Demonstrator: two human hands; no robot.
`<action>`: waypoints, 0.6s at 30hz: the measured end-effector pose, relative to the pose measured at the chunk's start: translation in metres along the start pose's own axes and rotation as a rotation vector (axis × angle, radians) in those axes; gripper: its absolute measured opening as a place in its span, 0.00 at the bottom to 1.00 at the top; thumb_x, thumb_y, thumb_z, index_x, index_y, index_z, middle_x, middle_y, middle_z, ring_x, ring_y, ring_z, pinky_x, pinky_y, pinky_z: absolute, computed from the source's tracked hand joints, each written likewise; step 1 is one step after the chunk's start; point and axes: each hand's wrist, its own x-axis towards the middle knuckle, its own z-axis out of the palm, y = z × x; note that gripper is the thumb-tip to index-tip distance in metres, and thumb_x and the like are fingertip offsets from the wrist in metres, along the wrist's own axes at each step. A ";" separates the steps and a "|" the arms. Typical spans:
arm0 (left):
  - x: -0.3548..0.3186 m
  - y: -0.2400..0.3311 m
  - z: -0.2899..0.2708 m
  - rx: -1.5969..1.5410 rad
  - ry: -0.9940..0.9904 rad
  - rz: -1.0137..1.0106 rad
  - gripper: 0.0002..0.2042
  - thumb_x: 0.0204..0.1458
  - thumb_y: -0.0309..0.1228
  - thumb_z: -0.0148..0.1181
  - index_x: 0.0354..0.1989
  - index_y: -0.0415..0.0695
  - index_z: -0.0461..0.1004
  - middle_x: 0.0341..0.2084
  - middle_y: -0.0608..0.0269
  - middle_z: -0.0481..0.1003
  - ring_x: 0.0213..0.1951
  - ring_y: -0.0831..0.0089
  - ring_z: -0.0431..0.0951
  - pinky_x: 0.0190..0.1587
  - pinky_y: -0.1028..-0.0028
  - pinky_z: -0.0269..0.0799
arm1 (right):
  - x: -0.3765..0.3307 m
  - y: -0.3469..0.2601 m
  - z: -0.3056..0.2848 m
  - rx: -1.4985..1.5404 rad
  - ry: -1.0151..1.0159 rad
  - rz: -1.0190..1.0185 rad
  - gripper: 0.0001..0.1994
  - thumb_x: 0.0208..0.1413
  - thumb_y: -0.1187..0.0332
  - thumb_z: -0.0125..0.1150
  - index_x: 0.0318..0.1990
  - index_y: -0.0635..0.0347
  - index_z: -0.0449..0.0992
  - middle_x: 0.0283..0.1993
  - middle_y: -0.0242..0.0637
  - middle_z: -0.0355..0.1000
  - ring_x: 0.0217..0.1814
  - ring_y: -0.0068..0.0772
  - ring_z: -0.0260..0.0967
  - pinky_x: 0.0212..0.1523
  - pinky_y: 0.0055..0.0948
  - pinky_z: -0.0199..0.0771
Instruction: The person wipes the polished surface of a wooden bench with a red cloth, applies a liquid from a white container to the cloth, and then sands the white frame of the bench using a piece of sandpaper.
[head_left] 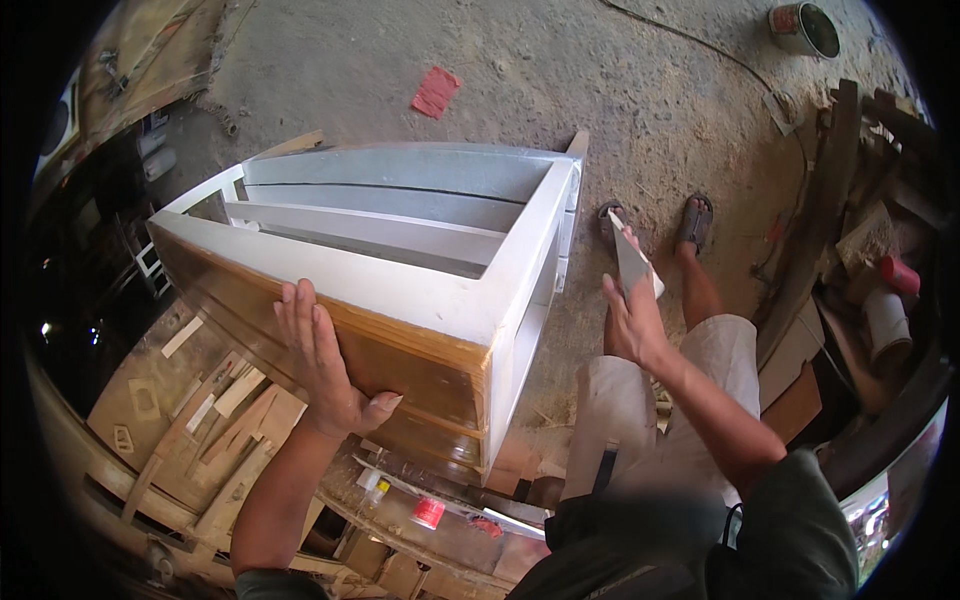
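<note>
A cabinet frame (400, 265) painted white and grey lies in front of me, with a varnished brown wooden panel (400, 365) on its near side. My left hand (325, 365) rests flat against that panel, its fingers stretched up to the top edge and its thumb apart; it holds nothing. To the right of the cabinet, above my knee, my right hand (638, 325) grips a flat, pale grey, pointed piece (629, 260) with a whitish edge. What kind of tool or sheet it is I cannot make out. It is apart from the cabinet.
A red cloth scrap (436, 92) lies on the dusty floor beyond the cabinet. A bucket (805, 32) and a dark cable (690, 38) are at the far right. Scrap wood (235, 410) covers the left. A red-and-white can (428, 513) stands near the cabinet. Timber beams (815, 215) line the right.
</note>
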 end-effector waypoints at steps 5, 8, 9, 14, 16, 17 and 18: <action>0.002 0.000 0.002 -0.008 0.003 -0.011 0.50 0.60 0.67 0.40 0.75 0.32 0.43 0.72 0.30 0.47 0.73 0.34 0.45 0.72 0.38 0.34 | -0.035 -0.147 -0.002 0.687 -0.136 0.176 0.33 0.74 0.54 0.38 0.74 0.73 0.45 0.78 0.54 0.45 0.83 0.45 0.31 0.79 0.40 0.33; 0.003 0.003 -0.003 0.005 -0.004 -0.016 0.50 0.60 0.67 0.40 0.74 0.32 0.43 0.72 0.30 0.47 0.74 0.34 0.45 0.72 0.38 0.34 | 0.010 -0.104 0.066 0.577 -0.113 0.229 0.36 0.74 0.48 0.29 0.71 0.79 0.52 0.76 0.61 0.48 0.82 0.50 0.38 0.78 0.39 0.36; 0.003 0.003 -0.003 0.004 -0.007 -0.015 0.50 0.60 0.67 0.39 0.74 0.32 0.43 0.72 0.30 0.47 0.74 0.34 0.45 0.72 0.38 0.34 | 0.054 -0.093 0.069 0.738 -0.131 0.333 0.43 0.71 0.38 0.27 0.68 0.80 0.55 0.70 0.63 0.57 0.76 0.52 0.51 0.75 0.42 0.47; -0.006 -0.001 0.001 0.033 -0.006 -0.016 0.50 0.60 0.68 0.39 0.75 0.32 0.43 0.72 0.30 0.47 0.74 0.35 0.44 0.72 0.38 0.34 | 0.062 -0.093 0.058 0.820 -0.031 0.322 0.41 0.71 0.40 0.33 0.71 0.75 0.54 0.74 0.62 0.53 0.79 0.50 0.47 0.76 0.39 0.45; -0.012 -0.001 0.003 0.015 0.000 -0.014 0.50 0.60 0.67 0.39 0.75 0.32 0.43 0.72 0.30 0.47 0.74 0.35 0.44 0.72 0.37 0.35 | 0.006 -0.145 0.015 0.575 -0.116 -0.097 0.36 0.71 0.46 0.40 0.73 0.70 0.53 0.78 0.55 0.45 0.82 0.50 0.40 0.78 0.42 0.36; -0.011 -0.002 0.002 0.017 0.007 -0.012 0.50 0.60 0.67 0.38 0.74 0.32 0.43 0.72 0.30 0.47 0.74 0.35 0.45 0.72 0.37 0.35 | 0.002 -0.174 -0.019 0.374 -0.140 -0.358 0.35 0.70 0.48 0.43 0.73 0.67 0.52 0.81 0.49 0.39 0.83 0.49 0.35 0.80 0.42 0.29; -0.008 0.000 0.000 0.020 0.005 -0.006 0.49 0.60 0.67 0.39 0.75 0.32 0.43 0.72 0.30 0.47 0.74 0.36 0.45 0.72 0.37 0.35 | 0.010 -0.165 -0.029 0.333 -0.273 -0.364 0.34 0.70 0.48 0.43 0.74 0.64 0.53 0.81 0.48 0.40 0.83 0.49 0.37 0.79 0.43 0.31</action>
